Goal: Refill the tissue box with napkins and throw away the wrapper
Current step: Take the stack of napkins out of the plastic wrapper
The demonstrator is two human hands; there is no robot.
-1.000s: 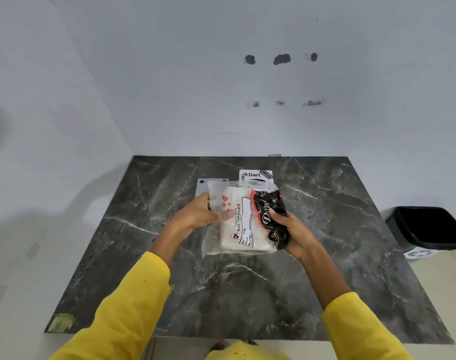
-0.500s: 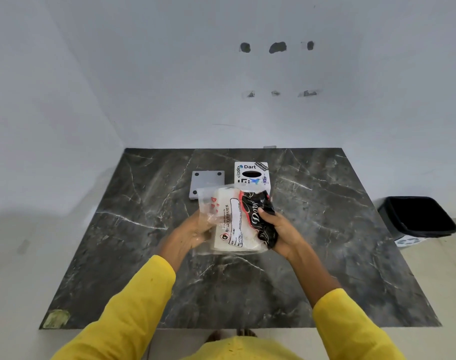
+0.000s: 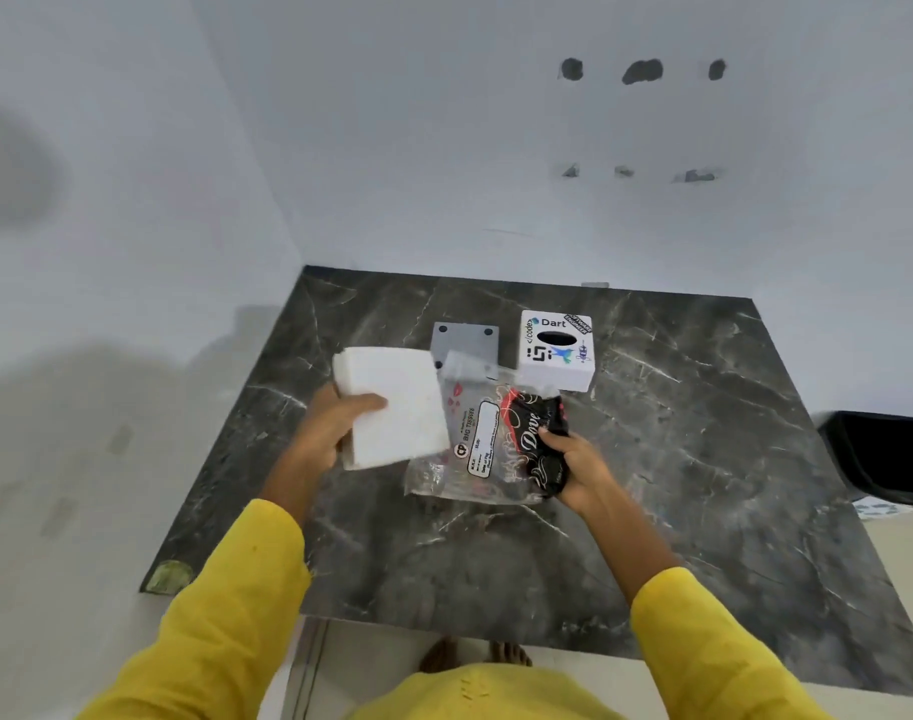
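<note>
— White napkin stack (image 3: 392,405) clamped in left hand (image 3: 334,426), above the marble table (image 3: 703,459), clear of wrapper (image 3: 496,444)?
— Yes; right hand (image 3: 581,467) gripping wrapper. Keep stack squared, then load tissue box (image 3: 556,350); bin (image 3: 891,454) after.

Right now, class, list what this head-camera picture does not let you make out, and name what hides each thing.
- Inside of the tissue box: only its dark oval slot shows, so any contents are hidden.
- Gray lid plate: its near edge is covered by the wrapper.
- Black bin: cut off by the right edge.
- Small print on the wrapper label: too small and blurred.
- Napkin stack: count unreadable; the left hand covers one corner.
</note>
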